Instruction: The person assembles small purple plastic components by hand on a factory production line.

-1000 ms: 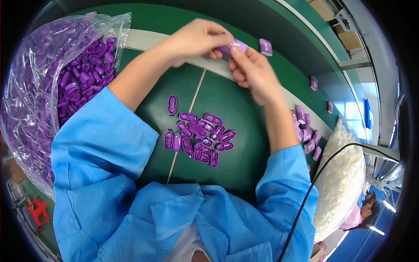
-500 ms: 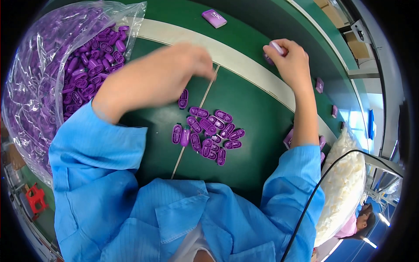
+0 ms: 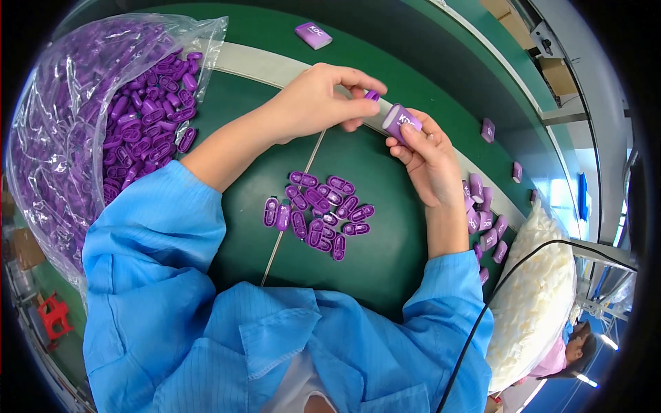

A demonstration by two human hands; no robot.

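My left hand [image 3: 320, 102] pinches a small purple oval cap [image 3: 372, 95] between thumb and fingers. Just to its right, my right hand [image 3: 430, 153] grips a light purple, flat-sided case [image 3: 400, 122] with white print, its pale end tilted up toward the cap. A small gap separates cap and case. Below both hands, several purple oval caps [image 3: 318, 199] lie loosely grouped on the green work surface [image 3: 375, 275], most with their hollow side up.
At the left, a large clear plastic bag [image 3: 58, 131] spills many purple caps. Purple cases [image 3: 487, 220] are heaped at the right, beside a bag of cream-coloured pieces [image 3: 537, 303]. Single cases [image 3: 313, 36] sit along the green strip behind a pale rail [image 3: 258, 67]. A black cable crosses the right side.
My left hand has moved right and now holds a cap beside the case; a lone cap near it has left the surface. My right hand has come down and left, turning the case into view.
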